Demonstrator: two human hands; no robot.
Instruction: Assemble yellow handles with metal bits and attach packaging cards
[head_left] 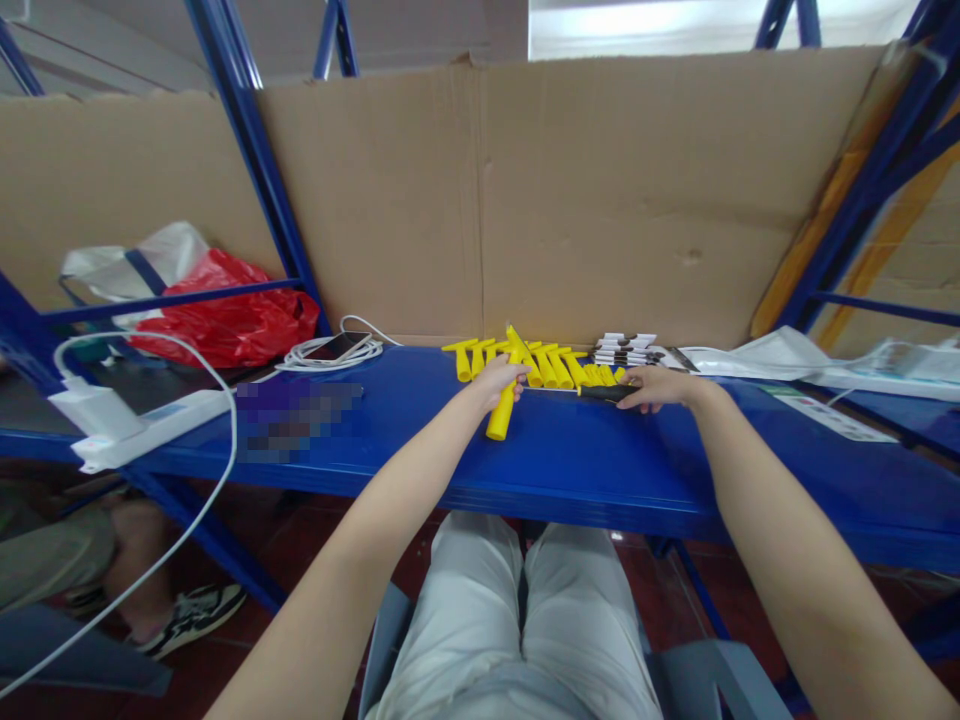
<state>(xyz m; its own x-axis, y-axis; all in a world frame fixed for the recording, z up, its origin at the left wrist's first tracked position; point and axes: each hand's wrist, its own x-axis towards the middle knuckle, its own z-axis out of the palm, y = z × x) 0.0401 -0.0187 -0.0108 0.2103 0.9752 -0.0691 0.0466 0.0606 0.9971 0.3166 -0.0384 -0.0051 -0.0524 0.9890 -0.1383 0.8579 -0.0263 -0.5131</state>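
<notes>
My left hand (504, 382) is closed around a yellow T-shaped piece (500, 416), its tube end pointing down toward the front edge of the blue table (405, 420). Behind it, several similar yellow pieces (547, 368) lie in a row along the cardboard. The fingers of my right hand (646, 388) are closed on the black handle of a screwdriver (600, 393); its thin shaft points left, toward my left hand. Small yellow tubes (600, 374) lie just behind the handle.
Black-and-white packets (626, 350) stand behind my right hand. A phone (341, 346) rests on a coiled white cable (307, 358). To the left are a red bag (225, 315) and a white power strip (161, 425). Another person's leg and shoe (191, 615) show at lower left.
</notes>
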